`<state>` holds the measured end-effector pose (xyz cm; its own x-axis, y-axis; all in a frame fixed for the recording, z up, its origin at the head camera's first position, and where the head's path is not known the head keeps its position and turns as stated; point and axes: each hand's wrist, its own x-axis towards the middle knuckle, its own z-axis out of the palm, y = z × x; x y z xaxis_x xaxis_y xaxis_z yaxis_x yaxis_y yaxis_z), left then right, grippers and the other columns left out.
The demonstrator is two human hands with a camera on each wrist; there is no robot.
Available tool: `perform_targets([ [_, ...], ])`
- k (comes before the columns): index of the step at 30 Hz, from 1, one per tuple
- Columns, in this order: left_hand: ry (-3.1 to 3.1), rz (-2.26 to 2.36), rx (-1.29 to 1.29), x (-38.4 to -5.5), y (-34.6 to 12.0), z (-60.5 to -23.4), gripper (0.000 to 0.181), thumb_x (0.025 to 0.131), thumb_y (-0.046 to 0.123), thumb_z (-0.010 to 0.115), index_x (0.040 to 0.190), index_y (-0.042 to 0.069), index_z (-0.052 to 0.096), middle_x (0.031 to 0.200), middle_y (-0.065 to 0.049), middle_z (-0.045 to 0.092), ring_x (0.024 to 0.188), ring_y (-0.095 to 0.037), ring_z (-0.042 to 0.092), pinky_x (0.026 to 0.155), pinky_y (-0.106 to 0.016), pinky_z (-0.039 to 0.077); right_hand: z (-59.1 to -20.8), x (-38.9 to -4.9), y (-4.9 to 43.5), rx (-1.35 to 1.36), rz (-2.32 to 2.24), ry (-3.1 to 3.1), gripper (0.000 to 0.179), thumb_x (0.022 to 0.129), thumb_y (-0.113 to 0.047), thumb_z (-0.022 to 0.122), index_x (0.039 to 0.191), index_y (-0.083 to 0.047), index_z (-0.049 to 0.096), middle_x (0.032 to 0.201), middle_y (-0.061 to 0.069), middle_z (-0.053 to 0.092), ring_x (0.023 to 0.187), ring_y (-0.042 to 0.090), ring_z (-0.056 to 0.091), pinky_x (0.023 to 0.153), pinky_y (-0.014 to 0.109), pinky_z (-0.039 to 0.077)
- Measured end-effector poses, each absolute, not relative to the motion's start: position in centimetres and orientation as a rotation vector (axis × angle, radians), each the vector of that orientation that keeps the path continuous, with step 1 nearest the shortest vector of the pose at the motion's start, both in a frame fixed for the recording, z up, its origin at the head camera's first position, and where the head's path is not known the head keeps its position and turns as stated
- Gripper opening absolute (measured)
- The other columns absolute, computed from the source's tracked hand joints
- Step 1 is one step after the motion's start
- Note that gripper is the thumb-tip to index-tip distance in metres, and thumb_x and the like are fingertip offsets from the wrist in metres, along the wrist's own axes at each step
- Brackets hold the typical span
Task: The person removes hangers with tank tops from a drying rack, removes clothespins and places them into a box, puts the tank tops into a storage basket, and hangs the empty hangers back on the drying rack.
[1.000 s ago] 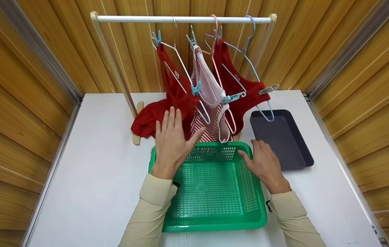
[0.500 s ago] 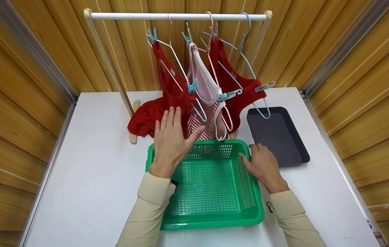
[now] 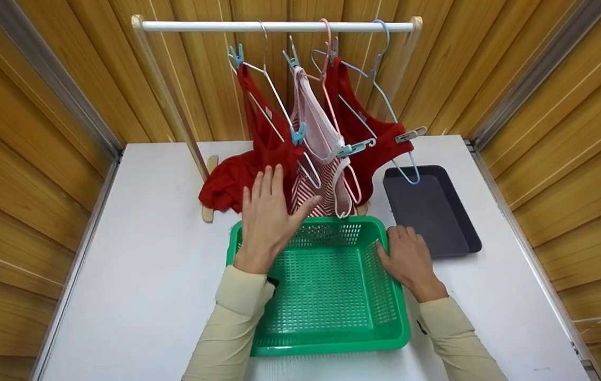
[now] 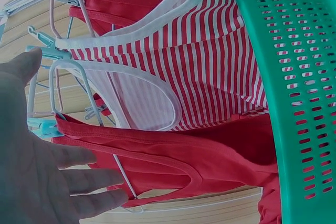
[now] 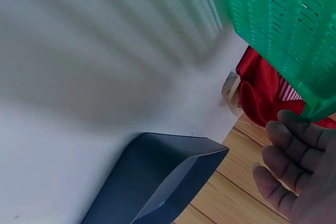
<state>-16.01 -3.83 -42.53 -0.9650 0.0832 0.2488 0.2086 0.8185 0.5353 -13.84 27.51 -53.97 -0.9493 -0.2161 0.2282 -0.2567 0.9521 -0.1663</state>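
Observation:
A green perforated basket (image 3: pixel 326 349) lies between my forearms. My left hand (image 3: pixel 266 222) is held over its far left corner, fingers extended and thumb spread, holding nothing. In the left wrist view, the thumb appears near a light-blue clothespin (image 4: pixel 50 51); contact is unclear. My right hand (image 3: pixel 409 259) is at the basket's right rim, with the thumb toward the inside and loosely bent fingers outside. Beyond the basket hang a red garment (image 3: pixel 274 153), a red-and-white striped garment (image 4: pixel 210 30) and another red garment (image 3: pixel 385 145), all clipped onto hangers.
A rack with a white rail (image 3: pixel 279 26) carries the hangers at the back of the white table (image 3: pixel 157 264). A dark grey shallow tray (image 3: pixel 435 214) lies to the right of the basket. Wood-patterned panels (image 3: pixel 25 127) enclose the sides and back.
My right hand has shifted slightly down along the basket's right rim, and its thumb has drawn nearer to the fingers. The left hand keeps its pose. The head view has shifted a little.

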Motion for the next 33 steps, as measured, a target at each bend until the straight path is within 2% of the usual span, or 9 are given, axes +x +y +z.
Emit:
perform_targets([
  [15, -2.679, -1.017, -0.184, -16.7, -2.7, -41.9, 0.099, 0.097, 0.067, 0.061, 0.164, 0.000, 0.033, 0.171, -0.017, 0.031, 0.159, -0.036, 0.026, 0.129, -0.047, 0.019, -54.3, -14.4, 27.3, 0.323, 0.371, -2.913, 0.030, 0.101, -0.022, 0.067, 0.105, 0.007, 0.060, 0.090, 0.018, 0.056, 0.085, 0.038, 0.051, 0.076, 0.055, 0.048],
  [20, -2.608, -1.062, -0.145, -17.0, -2.1, -41.8, 0.096, 0.097, 0.061, 0.066, 0.161, -0.004, 0.037, 0.168, -0.022, 0.035, 0.156, -0.038, 0.032, 0.126, -0.047, 0.027, -54.5, -14.5, 26.9, 0.328, 0.399, -2.901, 0.028, 0.101, -0.021, 0.066, 0.102, 0.006, 0.059, 0.087, 0.017, 0.055, 0.084, 0.038, 0.051, 0.076, 0.054, 0.049],
  [28, -2.515, -0.952, -0.167, -17.0, -1.1, -41.8, 0.084, 0.095, 0.044, 0.080, 0.153, -0.009, 0.049, 0.157, -0.026, 0.049, 0.146, -0.041, 0.047, 0.119, -0.048, 0.039, -54.7, -14.3, 26.9, 0.307, 0.451, -2.899, 0.027, 0.101, -0.020, 0.066, 0.103, 0.006, 0.060, 0.087, 0.016, 0.056, 0.086, 0.038, 0.052, 0.078, 0.055, 0.049],
  [33, -2.461, -0.901, -0.187, -16.8, -0.8, -41.8, 0.068, 0.095, 0.033, 0.079, 0.144, -0.010, 0.059, 0.150, -0.027, 0.057, 0.138, -0.041, 0.057, 0.114, -0.049, 0.047, -54.6, -14.4, 27.0, 0.277, 0.474, -2.918, 0.027, 0.101, -0.021, 0.066, 0.104, 0.006, 0.059, 0.088, 0.016, 0.056, 0.086, 0.038, 0.052, 0.079, 0.056, 0.048],
])
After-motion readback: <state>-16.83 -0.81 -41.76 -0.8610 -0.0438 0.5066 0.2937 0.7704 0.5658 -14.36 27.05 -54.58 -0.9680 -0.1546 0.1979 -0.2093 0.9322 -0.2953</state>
